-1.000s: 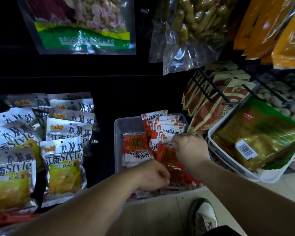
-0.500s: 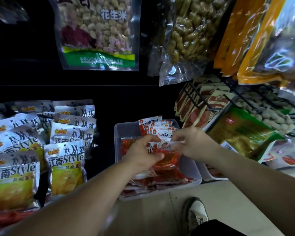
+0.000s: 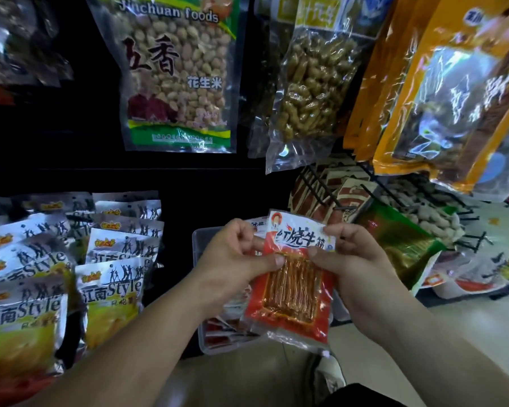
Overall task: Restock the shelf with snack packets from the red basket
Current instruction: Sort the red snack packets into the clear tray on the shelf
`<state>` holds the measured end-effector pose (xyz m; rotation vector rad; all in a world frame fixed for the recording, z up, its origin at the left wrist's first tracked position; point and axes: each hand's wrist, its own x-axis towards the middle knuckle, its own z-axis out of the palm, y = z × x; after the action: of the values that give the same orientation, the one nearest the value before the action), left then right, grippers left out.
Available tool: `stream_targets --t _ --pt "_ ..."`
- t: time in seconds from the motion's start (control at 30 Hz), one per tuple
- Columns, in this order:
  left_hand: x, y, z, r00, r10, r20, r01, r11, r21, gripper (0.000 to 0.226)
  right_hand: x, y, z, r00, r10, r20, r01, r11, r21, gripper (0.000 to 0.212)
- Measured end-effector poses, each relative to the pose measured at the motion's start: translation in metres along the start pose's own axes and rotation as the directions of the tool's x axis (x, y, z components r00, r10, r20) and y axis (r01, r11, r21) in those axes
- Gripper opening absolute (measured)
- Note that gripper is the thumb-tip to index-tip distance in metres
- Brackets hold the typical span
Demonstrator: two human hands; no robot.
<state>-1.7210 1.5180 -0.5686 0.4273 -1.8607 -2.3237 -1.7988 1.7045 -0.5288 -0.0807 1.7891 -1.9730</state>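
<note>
Red with a clear window, a snack packet (image 3: 291,286) is held upright, its top pinched between thumb and fingers of the left hand (image 3: 232,259) and the right hand (image 3: 356,259). Just behind it a clear plastic bin (image 3: 197,245) holds more red packets (image 3: 227,321), beside silver-and-yellow packets (image 3: 109,289) on the shelf. Farther up hangs a peanut bag (image 3: 177,74).
</note>
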Motion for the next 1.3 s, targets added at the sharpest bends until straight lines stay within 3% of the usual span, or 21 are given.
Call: stream_targets --t 0.07,0.13,0.17,0.27,0.4,0.47,0.53,0.6,0.67,0.73,0.83,0.97,1.1,1.17,1.23,1.3 --pt "-0.002 0.002 -0.002 1.000 0.016 0.010 -0.016 0.999 0.028 0.042 0.002 -0.002 0.002 0.986 0.101 0.136 -0.109 0.993 0.052 0.031" --pt "-0.003 0.003 -0.005 0.998 0.025 0.059 -0.029 0.997 0.071 0.032 0.006 -0.001 0.003 0.970 0.117 0.215 -0.109 0.993 -0.047 0.036" --pt "-0.003 0.004 -0.005 0.996 0.020 0.089 -0.027 0.997 0.079 0.041 0.008 -0.001 0.004 0.969 0.098 0.227 -0.080 0.993 -0.087 0.041" --pt "-0.002 0.006 -0.006 0.993 -0.013 0.113 0.005 0.997 0.075 0.066 0.014 0.001 0.003 0.972 0.024 0.233 0.003 0.993 -0.116 0.060" --pt "0.005 0.001 -0.006 0.999 0.046 -0.001 -0.046 0.998 0.051 0.057 0.017 0.003 -0.005 0.964 -0.047 0.262 0.086 0.986 -0.142 0.075" --pt "0.008 -0.002 -0.008 0.998 0.052 -0.030 -0.053 0.999 -0.005 0.065 0.016 0.004 -0.008 0.948 -0.021 0.318 0.087 0.978 -0.192 0.081" --pt "0.010 -0.004 -0.011 1.000 0.013 0.017 -0.012 0.998 -0.055 0.077 0.016 0.005 -0.010 0.957 -0.030 0.290 0.087 0.979 -0.184 0.087" --pt "0.007 -0.005 -0.011 0.991 -0.036 0.127 0.036 0.999 0.007 0.076 0.017 0.007 -0.010 0.974 -0.074 0.215 0.107 0.983 -0.148 0.092" --pt "0.004 -0.005 -0.008 0.981 -0.065 0.183 0.049 0.995 0.091 0.061 0.018 0.008 -0.009 0.979 -0.108 0.173 0.133 0.981 -0.138 0.087" --pt "0.002 -0.003 -0.006 0.993 -0.048 0.104 0.037 0.993 0.110 0.051 0.019 0.010 -0.008 0.976 -0.083 0.201 0.113 0.983 -0.144 0.072" --pt "0.003 0.003 -0.011 1.000 0.006 0.002 -0.006 0.998 0.060 0.058 0.015 0.013 -0.008 0.941 0.028 0.336 0.063 0.964 -0.257 0.061" --pt "0.000 0.007 -0.014 0.989 -0.031 0.142 0.016 0.994 0.104 0.081 0.020 0.011 -0.015 0.948 0.061 0.312 0.043 0.948 -0.315 0.077" --pt "0.000 0.004 -0.005 0.998 0.026 0.065 -0.035 0.990 0.134 0.091 0.021 0.012 -0.013 0.971 -0.049 0.233 0.140 0.910 -0.390 0.080" --pt "0.000 0.003 -0.002 0.999 0.053 0.013 -0.054 0.977 0.205 0.088 0.021 0.014 -0.010 0.965 -0.197 0.172 0.259 0.806 -0.532 0.077" --pt "-0.004 0.003 0.003 0.994 0.094 0.052 -0.106 0.936 0.336 0.079 0.022 0.017 -0.008 0.919 -0.321 0.227 0.392 0.705 -0.590 0.058" --pt "-0.009 0.001 0.009 0.964 0.214 0.157 -0.264 0.826 0.498 0.057 0.019 0.016 -0.004 0.914 -0.274 0.301 0.386 0.814 -0.433 0.042"
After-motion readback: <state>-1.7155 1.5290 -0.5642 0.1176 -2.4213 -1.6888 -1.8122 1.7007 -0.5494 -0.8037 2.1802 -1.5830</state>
